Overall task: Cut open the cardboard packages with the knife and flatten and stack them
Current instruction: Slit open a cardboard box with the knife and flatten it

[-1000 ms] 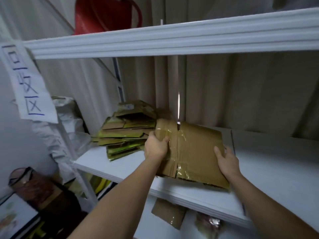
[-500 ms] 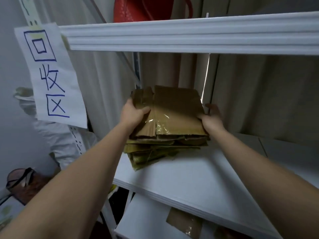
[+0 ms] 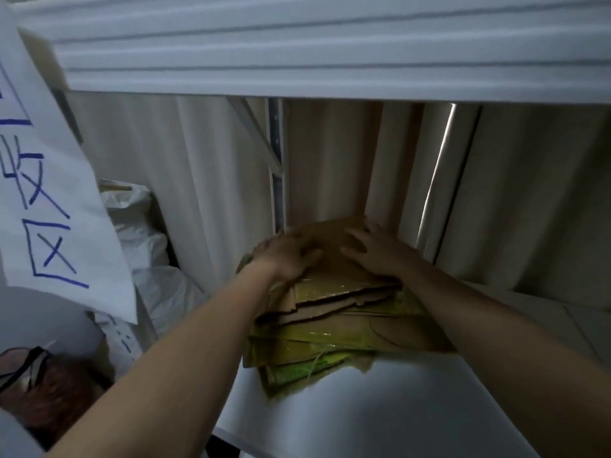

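Much of the stack of flattened cardboard point(image 3: 334, 328) is hidden from me: my own forearms cross its two sides, and its far edge runs into the shadow at the back of the white shelf point(image 3: 380, 401), against the pale, pleated curtain point(image 3: 529, 200). Where one sheet ends and the next begins I can only partly tell; the edges are ragged and fanned out of line. My left hand point(image 3: 286, 257) lies palm down on the top sheet near its left corner, and its fingertips blur into the brown board, so I cannot tell whether this grip is loose or curled over the edge. My right hand point(image 3: 375, 251) is plainer: fingers spread and nearly straight, pressing flat on the top sheet, clasping nothing.

The top sheets are matt brown with torn, frayed rims. Those below carry glossy tape or film that catches a yellow-green shine. The pile sits at the left end of the shelf, just in front of the upright metal post point(image 3: 277, 166).

A ribbed white shelf edge point(image 3: 330, 47) fills the upper view. At left a paper sign point(image 3: 49, 200) with blue hand-drawn characters is cut off by the frame. Behind it a crumpled white plastic bag point(image 3: 139, 233) bulges, and something reddish-brown point(image 3: 49, 395) at lower left is too dark to name.
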